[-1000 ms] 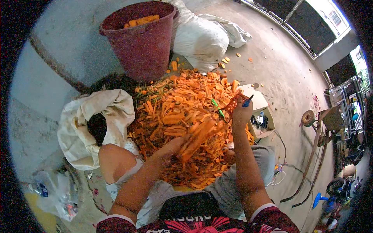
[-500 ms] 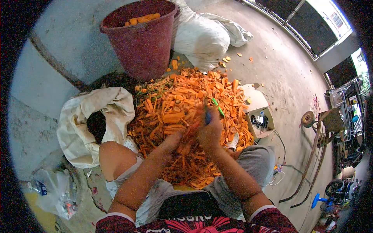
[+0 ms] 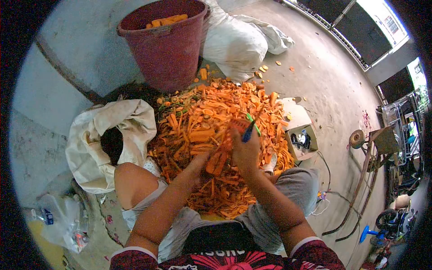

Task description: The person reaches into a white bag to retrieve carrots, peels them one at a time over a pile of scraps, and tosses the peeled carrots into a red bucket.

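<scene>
Over orange peel pile, L hand was clamped on carrot; R hand, just beside L, gripped blue-hndl. tool, tip fwd.

- You wear a dark maroon short-sleeved shirt, with a bright pink-red design of fanned strokes across the front.
- White lettering sits above that design on black cloth; it is cut off and hard to read.
- A small white emblem shows at the left of your front, clipped by the lower edge.
- Your left sleeve and right sleeve both end in a white band.
- Your left hand and right hand are bare, as are your forearms.
- Your legwear is soft grey, paler on the left, where your knee is uncovered.
- White footwear with dark dots shows at the left, partly hidden.
</scene>
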Available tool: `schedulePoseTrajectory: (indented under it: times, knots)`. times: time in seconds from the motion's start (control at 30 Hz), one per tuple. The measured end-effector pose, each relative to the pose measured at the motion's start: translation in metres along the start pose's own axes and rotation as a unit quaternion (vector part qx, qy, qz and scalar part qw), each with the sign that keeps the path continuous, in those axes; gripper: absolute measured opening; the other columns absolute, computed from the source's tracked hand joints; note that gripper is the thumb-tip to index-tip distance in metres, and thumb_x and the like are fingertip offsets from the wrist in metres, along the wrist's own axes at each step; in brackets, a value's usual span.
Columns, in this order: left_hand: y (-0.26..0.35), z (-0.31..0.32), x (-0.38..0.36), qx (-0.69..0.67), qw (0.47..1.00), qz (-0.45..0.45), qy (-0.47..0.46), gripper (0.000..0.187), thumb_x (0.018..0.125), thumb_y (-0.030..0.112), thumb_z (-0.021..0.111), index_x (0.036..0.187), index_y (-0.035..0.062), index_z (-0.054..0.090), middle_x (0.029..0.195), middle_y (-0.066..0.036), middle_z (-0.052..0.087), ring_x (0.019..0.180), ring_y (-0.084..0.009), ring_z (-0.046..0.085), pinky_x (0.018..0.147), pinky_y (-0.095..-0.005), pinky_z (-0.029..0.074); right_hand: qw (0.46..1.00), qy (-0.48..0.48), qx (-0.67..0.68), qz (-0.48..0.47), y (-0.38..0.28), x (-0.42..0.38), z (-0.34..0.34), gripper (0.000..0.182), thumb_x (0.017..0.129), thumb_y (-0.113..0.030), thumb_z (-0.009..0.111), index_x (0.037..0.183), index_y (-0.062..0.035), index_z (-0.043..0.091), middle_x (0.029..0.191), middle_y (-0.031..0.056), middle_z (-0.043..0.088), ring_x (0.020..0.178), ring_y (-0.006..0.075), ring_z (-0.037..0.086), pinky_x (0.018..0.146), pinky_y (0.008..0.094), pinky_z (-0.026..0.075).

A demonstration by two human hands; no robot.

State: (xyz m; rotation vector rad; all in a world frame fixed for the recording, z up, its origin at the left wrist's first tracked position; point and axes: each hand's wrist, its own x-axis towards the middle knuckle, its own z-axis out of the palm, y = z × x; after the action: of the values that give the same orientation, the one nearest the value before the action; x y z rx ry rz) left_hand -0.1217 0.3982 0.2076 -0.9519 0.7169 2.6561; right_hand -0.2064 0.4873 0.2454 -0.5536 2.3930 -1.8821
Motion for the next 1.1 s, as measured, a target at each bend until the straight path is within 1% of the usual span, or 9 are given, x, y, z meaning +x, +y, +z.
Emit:
schedulePoseTrajectory:
  times: [0.2,0.4,0.43,0.53,0.63,0.73,0.87,0.97,1.1]
  knots:
    - [0.0,0.002,-0.008,-0.006,0.998,-0.044,-0.05,0.027,0.083,0.026,0.034,0.097,0.0064,0.047,0.086,-0.005,0.055,0.072,-0.0166,0.055,0.061,-0.0292,0.048,0.997,0.007,-0.077,-0.014,-0.002,-0.016,0.007,0.021,0.075,-0.013,0.05,0.09,-0.0012,0.041,0.07,0.0129,0.049,0.064,0.0237,0.048,0.057,0.0358,0.038]
    - [0.001,-0.001,-0.006,0.021,0.997,-0.02,-0.065,0.026,0.082,0.027,0.039,0.096,0.0078,0.049,0.077,-0.004,0.055,0.065,-0.0146,0.054,0.059,-0.0262,0.048,0.989,0.048,-0.142,-0.018,0.015,-0.001,0.0,0.02,0.08,-0.016,0.047,0.092,-0.0005,0.045,0.07,0.0108,0.049,0.059,0.0209,0.048,0.054,0.0302,0.039]
    - [0.0,-0.005,-0.004,0.009,0.997,-0.015,-0.069,0.024,0.082,0.026,0.041,0.096,0.0083,0.049,0.074,-0.003,0.055,0.061,-0.0141,0.054,0.058,-0.0251,0.048,0.987,0.083,-0.138,-0.002,0.018,0.011,-0.005,0.019,0.08,-0.016,0.047,0.091,-0.0004,0.045,0.069,0.0108,0.049,0.059,0.0207,0.048,0.053,0.0303,0.039]
    - [-0.008,-0.019,0.001,0.24,0.968,-0.047,-0.053,0.033,0.084,0.031,0.033,0.098,0.0051,0.047,0.08,-0.005,0.055,0.065,-0.0133,0.054,0.054,-0.0254,0.047,0.968,0.182,-0.173,0.028,0.048,0.052,-0.045,0.018,0.08,-0.016,0.047,0.088,-0.0004,0.045,0.069,0.0106,0.049,0.06,0.0205,0.048,0.055,0.0307,0.038]
    - [0.004,-0.005,-0.016,0.217,0.976,-0.022,-0.019,0.033,0.084,0.031,0.033,0.099,0.0043,0.047,0.08,-0.005,0.055,0.064,-0.0132,0.055,0.054,-0.0233,0.047,0.939,0.266,-0.216,0.01,0.063,0.067,-0.067,0.016,0.077,-0.016,0.05,0.08,-0.0008,0.045,0.065,0.0117,0.051,0.058,0.0208,0.05,0.053,0.0301,0.039]
    - [-0.001,-0.013,-0.002,0.079,0.993,-0.029,-0.078,0.034,0.084,0.032,0.034,0.099,0.004,0.046,0.081,-0.005,0.056,0.066,-0.0135,0.055,0.055,-0.0229,0.047,0.944,0.25,-0.215,-0.035,0.064,0.063,-0.055,0.015,0.077,-0.014,0.049,0.082,-0.0004,0.046,0.064,0.0107,0.05,0.057,0.0199,0.049,0.052,0.0308,0.039]
    - [-0.003,-0.02,0.008,0.088,0.995,-0.014,-0.047,0.034,0.083,0.032,0.033,0.099,0.0046,0.046,0.081,-0.004,0.056,0.066,-0.014,0.055,0.056,-0.0237,0.047,0.993,0.111,-0.03,-0.011,0.009,0.037,-0.03,0.02,0.078,-0.017,0.049,0.089,-0.0006,0.047,0.065,0.0098,0.049,0.059,0.0186,0.047,0.051,0.031,0.038]
    - [0.002,-0.008,-0.003,0.096,0.995,-0.001,-0.018,0.034,0.084,0.033,0.032,0.099,0.0054,0.046,0.078,-0.004,0.055,0.064,-0.0136,0.054,0.053,-0.0236,0.046,0.994,0.07,-0.084,0.009,0.012,0.03,-0.023,0.024,0.08,-0.023,0.047,0.087,-0.0001,0.048,0.066,0.0034,0.047,0.061,0.0123,0.045,0.054,0.0253,0.036]
    - [0.004,-0.018,0.007,0.125,0.992,0.007,-0.03,0.033,0.083,0.033,0.036,0.099,0.0064,0.047,0.079,-0.004,0.055,0.063,-0.0143,0.054,0.052,-0.0239,0.045,0.997,0.057,-0.019,0.039,-0.004,0.021,-0.019,0.022,0.08,-0.022,0.046,0.087,-0.0013,0.048,0.069,0.0044,0.049,0.061,0.0131,0.046,0.054,0.0262,0.037]
